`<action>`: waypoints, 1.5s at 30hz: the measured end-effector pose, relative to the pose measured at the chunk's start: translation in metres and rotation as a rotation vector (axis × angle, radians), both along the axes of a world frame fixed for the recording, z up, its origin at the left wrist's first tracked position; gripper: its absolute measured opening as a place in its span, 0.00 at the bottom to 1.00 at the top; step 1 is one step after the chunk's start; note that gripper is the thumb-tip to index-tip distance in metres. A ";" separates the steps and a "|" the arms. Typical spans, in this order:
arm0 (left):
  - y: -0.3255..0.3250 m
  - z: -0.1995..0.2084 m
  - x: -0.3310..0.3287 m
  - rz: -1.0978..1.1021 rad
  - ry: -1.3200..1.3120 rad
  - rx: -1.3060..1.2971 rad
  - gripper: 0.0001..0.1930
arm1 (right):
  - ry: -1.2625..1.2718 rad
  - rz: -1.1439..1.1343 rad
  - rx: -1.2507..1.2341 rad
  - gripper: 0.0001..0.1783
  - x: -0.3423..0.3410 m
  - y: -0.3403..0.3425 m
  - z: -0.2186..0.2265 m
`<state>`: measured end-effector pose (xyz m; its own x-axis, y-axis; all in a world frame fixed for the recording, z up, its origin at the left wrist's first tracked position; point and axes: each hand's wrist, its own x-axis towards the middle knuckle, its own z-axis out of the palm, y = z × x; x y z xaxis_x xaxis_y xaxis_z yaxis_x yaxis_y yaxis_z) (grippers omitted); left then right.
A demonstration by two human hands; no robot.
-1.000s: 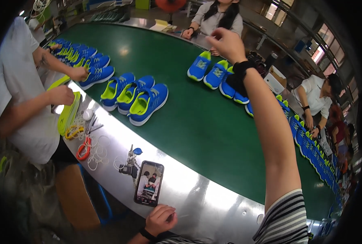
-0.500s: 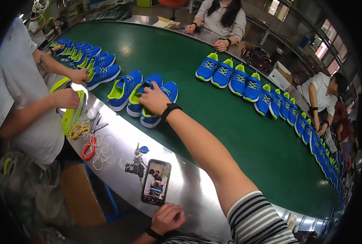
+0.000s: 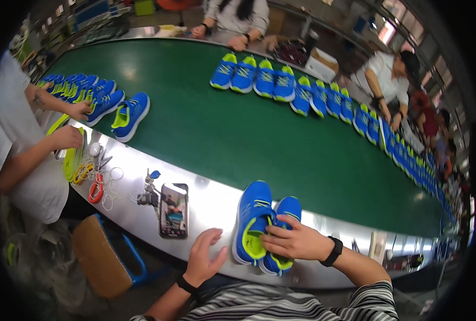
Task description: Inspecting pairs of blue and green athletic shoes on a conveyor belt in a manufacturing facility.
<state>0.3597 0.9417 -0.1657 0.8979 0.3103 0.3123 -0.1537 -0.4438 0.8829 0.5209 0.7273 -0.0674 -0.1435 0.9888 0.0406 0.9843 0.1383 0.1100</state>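
Observed: one pair of blue shoes [image 3: 264, 227] with yellow-green lining lies on the steel worktop [image 3: 216, 200] at the near edge of the green conveyor belt [image 3: 222, 128], toes toward the belt, just right of the phone [image 3: 173, 209].

Progress, as judged: the pair is off the belt and at the work position; no further operation on it is evident. Many like shoes lie on the belt, a single one far left of the phone and a long row across the far side.

Right hand [image 3: 296, 242]: fingers [image 3: 272, 231] curled over the collars of both shoes, pressing the pair together; grasp closed on the shoes.

Left hand [image 3: 206, 257]: fingers spread and released, resting on the worktop edge between phone and pair, holding nothing.
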 end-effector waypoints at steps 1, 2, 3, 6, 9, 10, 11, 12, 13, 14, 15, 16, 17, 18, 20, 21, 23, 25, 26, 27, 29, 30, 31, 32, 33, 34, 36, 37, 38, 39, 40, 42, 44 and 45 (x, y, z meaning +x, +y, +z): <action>-0.011 0.010 0.004 -0.095 0.101 -0.119 0.20 | 0.066 -0.028 -0.048 0.12 -0.015 -0.021 -0.007; -0.024 0.017 0.009 -0.167 0.174 -0.157 0.24 | 0.086 -0.111 -0.022 0.15 -0.029 -0.041 -0.014; -0.035 0.021 0.015 -0.209 0.239 -0.154 0.27 | 0.080 -0.237 0.058 0.18 -0.040 -0.056 -0.016; -0.056 0.009 0.026 -0.168 0.236 0.057 0.30 | 0.288 -0.941 0.429 0.37 -0.069 -0.084 -0.025; -0.057 0.010 0.032 -0.153 0.383 0.000 0.32 | 1.116 -1.392 0.703 0.49 -0.091 -0.099 -0.068; -0.055 0.008 0.031 -0.170 0.411 -0.060 0.33 | 1.266 -1.417 0.760 0.56 -0.096 -0.101 -0.081; -0.053 0.006 0.028 -0.183 0.438 -0.120 0.33 | 1.285 -1.430 0.764 0.56 -0.105 -0.102 -0.082; -0.051 0.006 0.030 -0.200 0.465 -0.230 0.34 | 1.351 -1.448 0.786 0.57 -0.105 -0.100 -0.083; -0.050 0.006 0.030 -0.201 0.466 -0.212 0.34 | 1.416 -1.462 0.807 0.57 -0.105 -0.099 -0.084; -0.049 0.005 0.030 -0.228 0.474 -0.237 0.34 | 1.393 -1.444 0.757 0.55 -0.106 -0.100 -0.083; -0.048 0.004 0.028 -0.256 0.482 -0.267 0.34 | 1.399 -1.440 0.767 0.55 -0.106 -0.100 -0.089; -0.048 0.001 0.026 -0.263 0.450 -0.375 0.34 | 1.421 -1.378 0.837 0.51 -0.107 -0.102 -0.099; -0.046 -0.004 0.024 -0.270 0.415 -0.485 0.34 | 1.438 -1.315 0.905 0.48 -0.109 -0.104 -0.104; -0.043 -0.006 0.025 -0.276 0.480 -0.626 0.34 | 1.443 -1.304 0.907 0.48 -0.105 -0.106 -0.105; -0.046 -0.007 0.018 -0.279 0.510 -0.738 0.33 | 1.896 -1.269 1.039 0.28 -0.097 -0.113 -0.105; -0.051 -0.006 0.014 -0.289 0.542 -0.857 0.33 | 2.123 -1.232 1.093 0.19 -0.094 -0.114 -0.105; -0.063 -0.008 0.007 -0.285 0.510 -0.913 0.32 | 2.135 -1.250 1.077 0.13 -0.097 -0.110 -0.105; -0.073 -0.011 0.001 -0.312 0.489 -1.057 0.31 | 1.877 -1.268 1.077 0.15 -0.103 -0.098 -0.108; -0.076 -0.009 -0.001 -0.288 0.529 -1.031 0.32 | 1.523 -1.268 0.804 0.18 -0.104 -0.104 -0.112; -0.079 -0.010 -0.001 -0.297 0.520 -1.035 0.32 | 1.509 -1.268 0.807 0.18 -0.106 -0.103 -0.110; -0.083 -0.010 0.000 -0.272 0.473 -1.062 0.35 | 1.971 -0.965 1.191 0.22 -0.111 -0.096 -0.108; -0.086 -0.001 0.002 -0.307 0.440 -1.081 0.38 | 2.394 -0.746 1.277 0.25 -0.108 -0.107 -0.127; -0.085 0.001 0.001 -0.314 0.433 -1.084 0.38 | 2.383 -0.744 1.279 0.25 -0.108 -0.111 -0.131; -0.084 0.002 -0.001 -0.326 0.379 -1.086 0.38 | 2.388 -0.605 1.303 0.24 -0.109 -0.114 -0.133; -0.084 0.005 0.000 -0.332 0.322 -1.083 0.38 | 2.392 -0.459 1.319 0.24 -0.106 -0.115 -0.133; -0.088 0.017 0.000 -0.246 0.312 -1.032 0.40 | 2.161 -0.750 1.307 0.24 -0.106 -0.108 -0.105; -0.089 0.019 0.006 -0.173 0.042 -0.486 0.41 | 1.591 -0.814 1.322 0.28 -0.101 -0.105 -0.098; -0.089 0.023 0.009 -0.098 -0.206 0.064 0.41 | 1.030 -0.836 1.284 0.34 -0.100 -0.104 -0.092; -0.089 0.030 0.009 -0.041 -0.255 0.183 0.39 | 0.782 -0.928 1.225 0.38 -0.099 -0.110 -0.080; -0.087 0.033 0.009 -0.034 -0.257 0.187 0.39 | 0.786 -0.919 1.224 0.38 -0.097 -0.114 -0.075; -0.085 0.034 0.008 -0.009 -0.265 0.288 0.37 | 0.624 -0.936 1.138 0.36 -0.096 -0.118 -0.071; -0.083 0.037 0.007 0.032 -0.258 0.373 0.32 | 0.481 -0.972 1.082 0.35 -0.095 -0.115 -0.064; -0.085 0.041 0.005 0.038 -0.253 0.373 0.32 | 0.526 -0.981 1.098 0.35 -0.098 -0.108 -0.060; -0.085 0.042 0.004 0.044 -0.250 0.374 0.32 | 0.571 -0.989 1.117 0.35 -0.100 -0.105 -0.058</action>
<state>0.3636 0.8570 -0.1233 0.7690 0.1710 0.6159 -0.3158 -0.7361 0.5987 0.4213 0.6221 -0.1255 0.7940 0.1174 0.5965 0.5791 -0.4444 -0.6835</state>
